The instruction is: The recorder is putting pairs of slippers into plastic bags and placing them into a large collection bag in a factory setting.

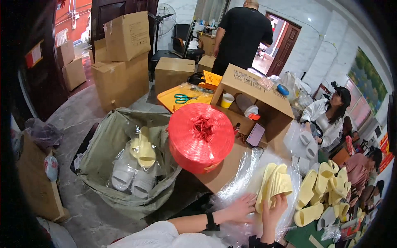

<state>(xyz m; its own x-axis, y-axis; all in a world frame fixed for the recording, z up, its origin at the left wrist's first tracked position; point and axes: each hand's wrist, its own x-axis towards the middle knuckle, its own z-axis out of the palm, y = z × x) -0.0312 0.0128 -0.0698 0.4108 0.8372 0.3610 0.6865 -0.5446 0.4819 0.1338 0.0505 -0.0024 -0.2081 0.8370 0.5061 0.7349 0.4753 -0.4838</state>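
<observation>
A pair of pale yellow slippers [277,184] is in my right hand [273,215], gripped near the lower end, one slipper overlapping the other. Beneath them lies a stack of clear plastic bags [237,188] on the table. My left hand [239,210], with a black band at its wrist, rests over the bags just left of the slippers. Its fingers are stretched out and I see nothing held in them. To the right is a heap of loose yellow slippers [320,182], with a grey slipper [326,218] at its near side.
A big roll of red plastic twine [200,136] stands beyond my left hand. On the left, an olive sack [95,161] holds bagged grey and yellow slippers. An open carton [258,89], scissors [184,98] and a phone [255,135] sit farther off. Several people are around the room.
</observation>
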